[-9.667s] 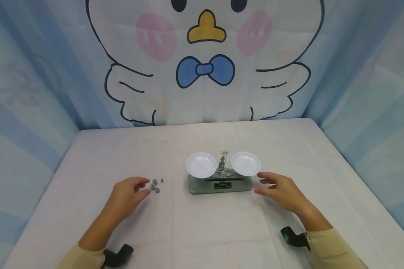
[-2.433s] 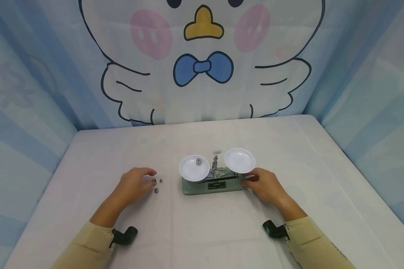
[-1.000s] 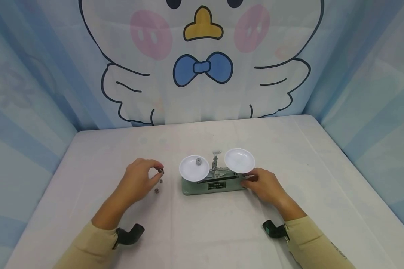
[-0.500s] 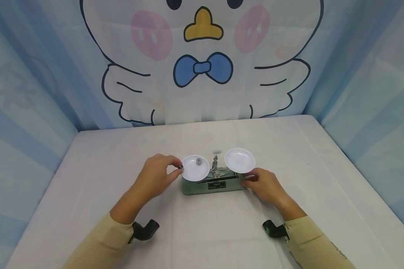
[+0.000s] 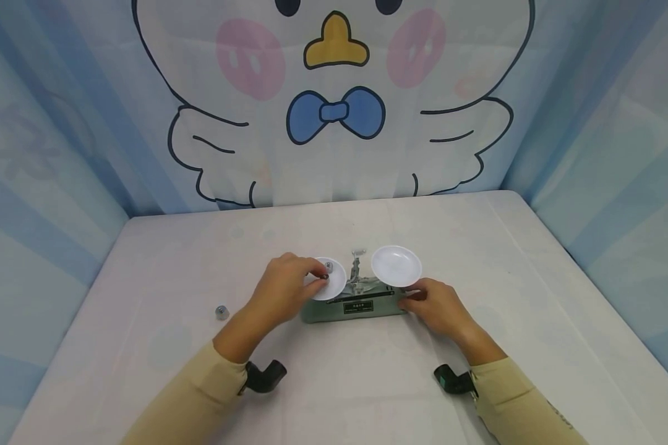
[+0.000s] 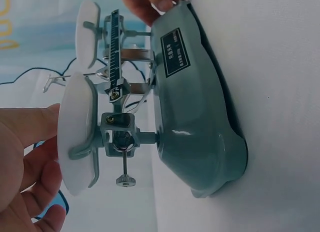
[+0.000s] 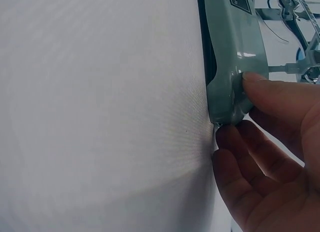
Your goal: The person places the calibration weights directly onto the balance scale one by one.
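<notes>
A balance scale with a green base stands on the table. Over its left white pan, my left hand pinches a small dark metal nut between thumb and fingers. Another grey metal nut lies in that pan. In the left wrist view the pan covers my left fingertips, so the held nut is hidden there. My right hand grips the right end of the base, with its thumb on the base's front side. The right pan holds nothing.
One more metal nut lies on the white tablecloth left of my left wrist. The spot where smaller nuts lay is behind my left arm. A printed curtain hangs behind the table.
Since earlier, one nut has come into the left pan. My left hand has picked up another and carried it right, over that pan. My right hand has taken hold of the base.
</notes>
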